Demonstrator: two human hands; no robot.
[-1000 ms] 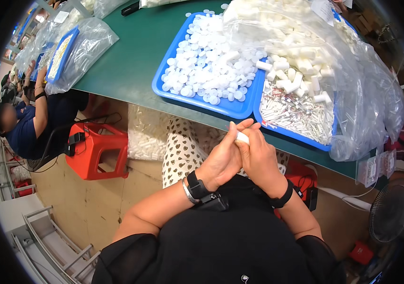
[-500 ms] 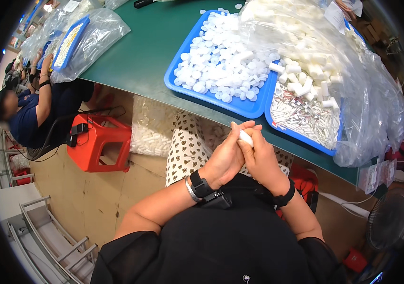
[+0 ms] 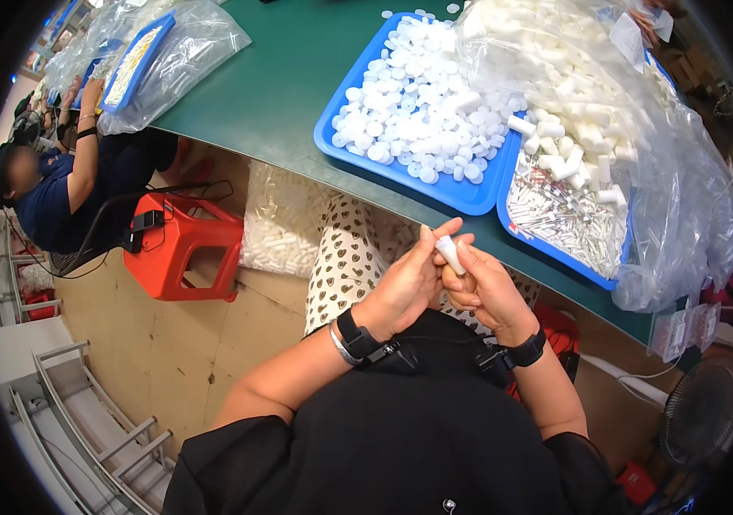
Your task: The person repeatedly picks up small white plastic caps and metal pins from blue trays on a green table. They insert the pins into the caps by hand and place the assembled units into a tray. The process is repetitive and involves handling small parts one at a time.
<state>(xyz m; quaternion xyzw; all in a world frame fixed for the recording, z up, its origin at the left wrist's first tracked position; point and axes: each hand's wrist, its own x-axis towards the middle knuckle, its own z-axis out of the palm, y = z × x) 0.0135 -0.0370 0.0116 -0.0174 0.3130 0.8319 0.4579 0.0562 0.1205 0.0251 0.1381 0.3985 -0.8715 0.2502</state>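
You pinch a small white piece (image 3: 449,255) between the thumb and fingers of your right hand (image 3: 488,290); your left hand (image 3: 407,279) curves in narrowly at its upper end (whether it grips too, you cannot tell from here). Both hands work above your lap, just short of the near edge of the green counter (image 3: 276,99). The blue tray of translucent discs (image 3: 469,206) sits close along that edge, touching or nearly touching the blue tray of slim rods (image 3: 568,264) beside it. A clear bag (image 3: 684,206) crowds the right side; the widest bare stretch lies left of the discs.
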